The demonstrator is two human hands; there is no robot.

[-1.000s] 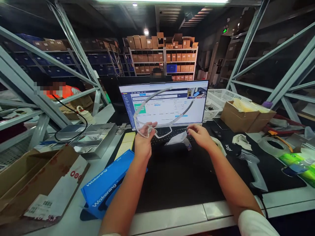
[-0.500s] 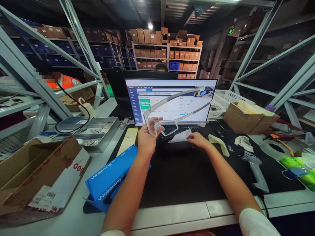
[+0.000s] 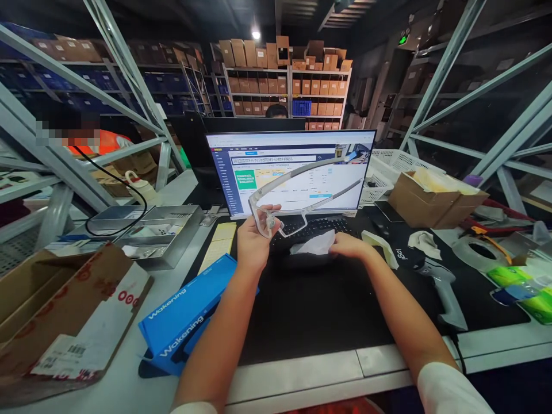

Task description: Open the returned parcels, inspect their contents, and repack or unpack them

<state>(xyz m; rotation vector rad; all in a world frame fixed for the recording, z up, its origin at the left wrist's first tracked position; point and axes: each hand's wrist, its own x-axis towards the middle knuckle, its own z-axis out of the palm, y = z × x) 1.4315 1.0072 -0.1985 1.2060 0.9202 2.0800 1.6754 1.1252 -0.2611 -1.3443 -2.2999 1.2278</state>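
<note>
Raised in front of the monitor (image 3: 276, 190), my left hand (image 3: 254, 238) is closed on a pair of clear-framed glasses (image 3: 293, 172). The glasses' arms stretch out to the right across the screen. My right hand (image 3: 345, 246) pinches the edge of a thin white sheet, perhaps a tissue or cloth (image 3: 317, 244), just below the keyboard (image 3: 328, 223). A gap separates the sheet from the glasses. Beside my left forearm lies a blue box (image 3: 190, 310) printed "Wakening".
An opened cardboard box (image 3: 103, 299) is at the left, with a grey metal tray (image 3: 185, 241) behind it. On the right are a barcode scanner (image 3: 444, 290), a tape roll (image 3: 476, 253) and a brown carton (image 3: 431, 204). Another person in orange (image 3: 114, 140) is at far left.
My view has shifted slightly, so the scene sits a little further left. The right hand's white sheet has turned and shows more of its face. Both hands keep their holds.
</note>
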